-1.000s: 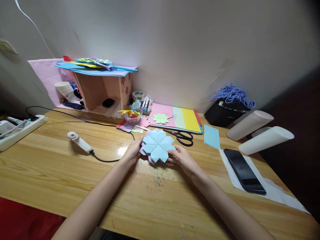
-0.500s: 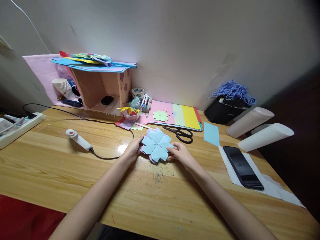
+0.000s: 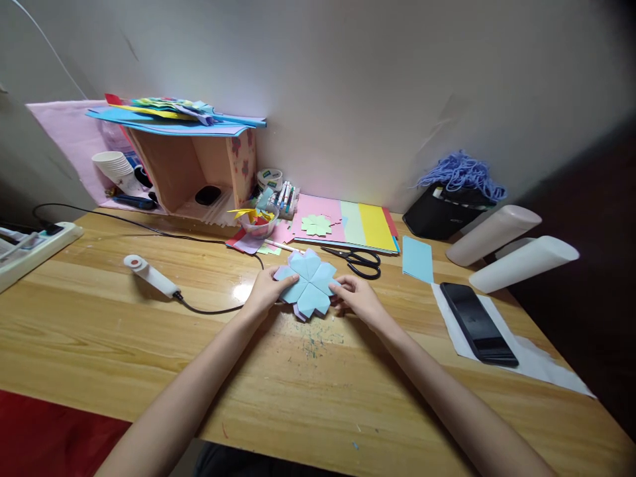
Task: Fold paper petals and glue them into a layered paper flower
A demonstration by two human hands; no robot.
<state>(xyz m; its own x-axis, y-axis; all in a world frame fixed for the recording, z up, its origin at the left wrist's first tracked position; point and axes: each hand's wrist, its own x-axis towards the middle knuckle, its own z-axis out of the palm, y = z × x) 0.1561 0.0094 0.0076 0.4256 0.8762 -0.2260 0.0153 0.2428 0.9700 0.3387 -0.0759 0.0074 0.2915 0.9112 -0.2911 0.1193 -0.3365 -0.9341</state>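
Observation:
A light blue paper flower with creased petals is held over the middle of the table, and lilac paper peeks out from beneath it. My left hand grips its left side, thumb lying on top of a petal. On the right edge, my right hand pinches a petal between thumb and fingers. Just behind the flower lie black-handled scissors and a white stick-like pen. A pale green paper flower rests on the coloured paper sheets.
At left are a white corded device and a power strip. An open box topped with paper stands behind. To the right are a light blue paper, a black phone, white rolls and a black pouch with blue yarn.
My left thumb has moved from the flower's edge onto the top of a petal. The right hand keeps its pinch. The whole view has shifted slightly.

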